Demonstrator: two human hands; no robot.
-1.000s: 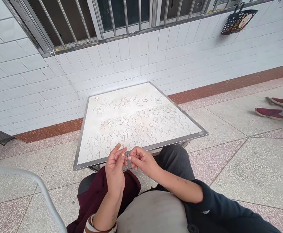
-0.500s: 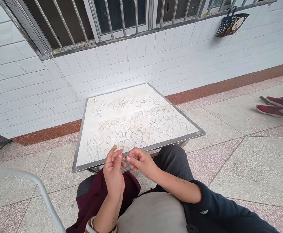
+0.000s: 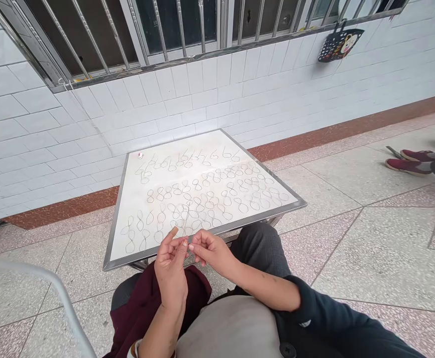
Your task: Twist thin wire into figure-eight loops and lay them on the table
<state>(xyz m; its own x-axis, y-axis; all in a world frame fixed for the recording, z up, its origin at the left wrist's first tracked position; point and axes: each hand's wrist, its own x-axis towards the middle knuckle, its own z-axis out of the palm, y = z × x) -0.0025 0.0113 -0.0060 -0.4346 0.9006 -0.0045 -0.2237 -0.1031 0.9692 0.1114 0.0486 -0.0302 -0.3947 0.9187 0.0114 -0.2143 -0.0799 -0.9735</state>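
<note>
Over the near edge of the white table (image 3: 263, 218), both my hands pinch a thin wire (image 3: 187, 215), part of which sticks up past my fingers. My left hand (image 3: 171, 272) has its thumb and fingertips closed on the wire. Right beside them, the thumb and forefinger of my right hand (image 3: 214, 253) grip it too. The fine end between the fingertips is too small to make out. Many thin wire loops (image 3: 197, 185) lie in rows on the tabletop, mostly bent like figure eights. Single loops with straight tails (image 3: 214, 155) lie along the far side.
A small white and red item (image 3: 140, 155) sits at the table's far left corner. Behind stands a tiled wall (image 3: 146, 117) with a barred window; a dotted bag (image 3: 339, 44) hangs from it. Another person's shoes (image 3: 407, 166) show at right. A pale curved tube (image 3: 58, 283) rises at left.
My fingertips have drawn closer together, the right ones now almost meeting the left at the wire. The whole view has shifted slightly; the loops on the table look unmoved.
</note>
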